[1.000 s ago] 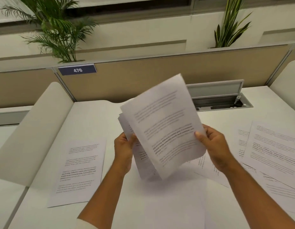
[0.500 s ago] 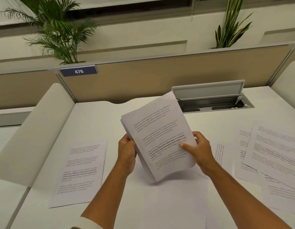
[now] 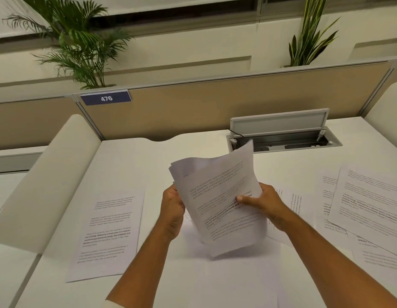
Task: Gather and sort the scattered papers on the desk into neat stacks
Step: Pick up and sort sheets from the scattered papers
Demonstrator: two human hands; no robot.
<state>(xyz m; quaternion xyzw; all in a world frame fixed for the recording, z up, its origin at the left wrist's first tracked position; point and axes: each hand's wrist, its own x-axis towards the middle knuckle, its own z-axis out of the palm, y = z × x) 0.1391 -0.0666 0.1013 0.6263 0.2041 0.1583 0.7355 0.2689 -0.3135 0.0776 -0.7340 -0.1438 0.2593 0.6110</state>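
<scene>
Midway through the gathering step: gripping a sheaf of papers (image 3: 219, 196) upright above the desk (image 3: 148, 156), with the left hand (image 3: 173, 210) curled round its left edge and the right hand (image 3: 266, 203) pinching its right edge, thumb laid across the printed face. Not squared yet, judging by the fanned top corners and the curl along the top. Probably next: tapping the lower edge on the desk to even it, or laying it down as a first stack, then reaching for the loose pages. Calls for a light grip while tapping, so the thin pages can slide level without creasing or slipping out. Left of the left hand, well apart from the sheaf, a single printed sheet (image 3: 108, 232) flat on the desk. Right of the right hand, overlapping printed sheets (image 3: 366, 201) at mixed angles, one of them partly under the right wrist. Nearer than both hands, what looks like a blank sheet (image 3: 233, 281). Beyond the hands, a recessed cable box (image 3: 282, 145) with its lid (image 3: 279, 121) raised: dark inside, a black cable (image 3: 236, 132) at its left end, no paper seen in it. Behind the partition (image 3: 215, 107), two plants (image 3: 82, 45), pots hidden.
</scene>
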